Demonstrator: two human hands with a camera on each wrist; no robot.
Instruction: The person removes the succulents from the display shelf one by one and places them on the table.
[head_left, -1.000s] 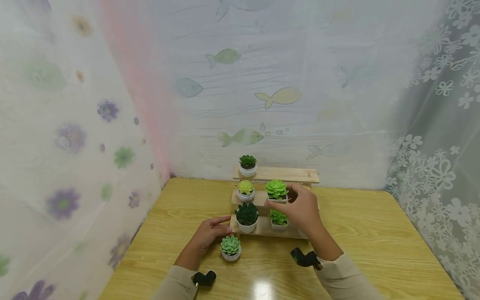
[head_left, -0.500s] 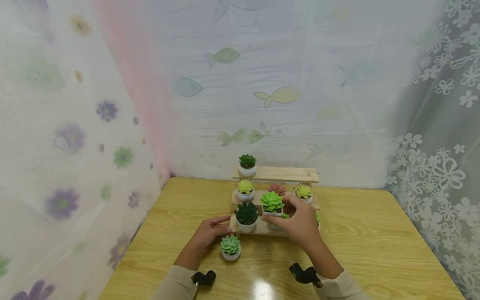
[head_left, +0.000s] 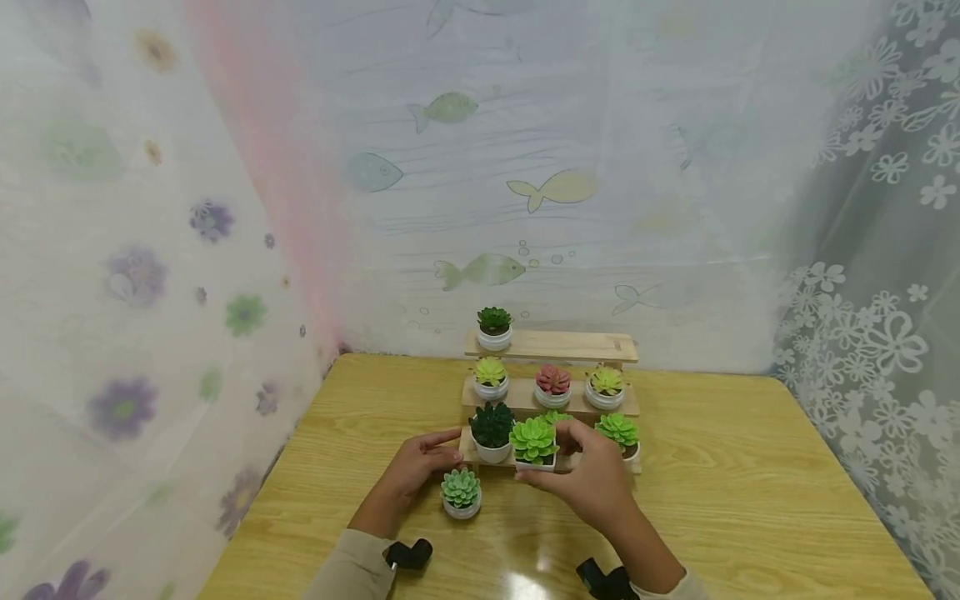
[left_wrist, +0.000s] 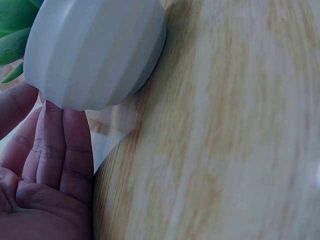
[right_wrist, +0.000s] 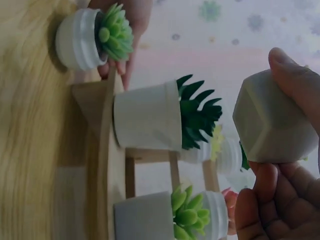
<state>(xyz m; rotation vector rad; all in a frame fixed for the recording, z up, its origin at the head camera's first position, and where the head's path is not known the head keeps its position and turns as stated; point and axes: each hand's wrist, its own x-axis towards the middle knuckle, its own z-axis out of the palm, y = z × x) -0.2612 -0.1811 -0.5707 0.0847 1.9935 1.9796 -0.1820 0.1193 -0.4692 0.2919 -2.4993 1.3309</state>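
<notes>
My right hand (head_left: pixel 592 479) pinches a bright green potted succulent (head_left: pixel 534 442) in a white square pot between thumb and fingers. It is raised in front of the lowest step of a wooden tiered plant stand (head_left: pixel 551 346). In the right wrist view the pot's underside (right_wrist: pixel 270 117) faces the camera. My left hand (head_left: pixel 420 471) touches the left end of the lowest step, fingers nearly straight. Just in front of that hand, a pale green succulent (head_left: pixel 461 492) in a round white pot stands on the table; its ribbed pot (left_wrist: pixel 95 55) partly covers the fingers in the left wrist view.
On the lowest step are a dark green succulent (head_left: pixel 492 429), a partly hidden green one (head_left: pixel 555 418) and another green one (head_left: pixel 618 429). The middle step bears two yellow-green plants and a red one (head_left: pixel 553 381). A dark green plant (head_left: pixel 494 325) tops the stand. Patterned curtains surround the table.
My right hand has brought the bright green succulent from above the middle step down, toward me and slightly left, uncovering the red and right-hand plants. My left hand has stayed at the stand's end.
</notes>
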